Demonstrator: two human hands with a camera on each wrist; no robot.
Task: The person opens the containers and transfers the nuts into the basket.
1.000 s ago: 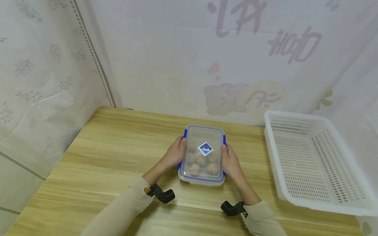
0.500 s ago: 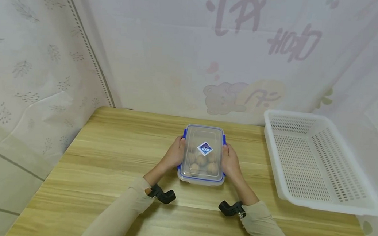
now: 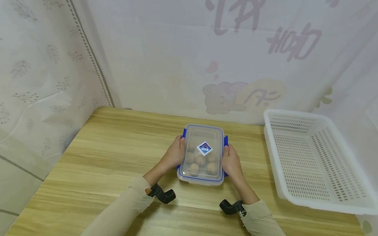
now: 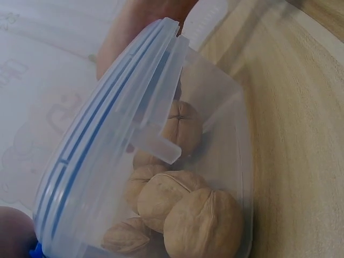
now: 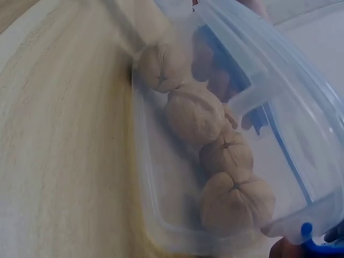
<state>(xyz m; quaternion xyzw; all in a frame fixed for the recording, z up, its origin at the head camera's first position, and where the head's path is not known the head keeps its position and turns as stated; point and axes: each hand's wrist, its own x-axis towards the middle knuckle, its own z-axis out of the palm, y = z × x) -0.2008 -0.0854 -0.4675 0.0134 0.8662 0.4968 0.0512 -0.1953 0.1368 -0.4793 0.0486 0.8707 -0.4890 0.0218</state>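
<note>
A clear plastic food container (image 3: 204,133) with a blue-lined lid lies in the middle of the table, several walnuts (image 4: 204,223) inside it. My left hand (image 3: 174,154) grips its left side, thumb at the lid's edge beside a blue latch (image 3: 184,133). On the opposite side my right hand (image 3: 232,162) holds the blue right latch (image 3: 226,140), which stands out from the lid's edge. In the right wrist view, fingers (image 5: 202,56) of the left hand show through the clear wall. A diamond-shaped label (image 3: 204,148) is on the lid.
To the right stands a white perforated plastic basket (image 3: 279,172), overlapping the table's right edge. Patterned cloth (image 3: 160,57) hangs behind and at both sides of the wooden table (image 3: 115,138). Black wrist mounts (image 3: 163,195) stick out inward from both wrists.
The right latch has swung outward from the lid's edge under my right hand. The container and my left hand stay nearly in place.
</note>
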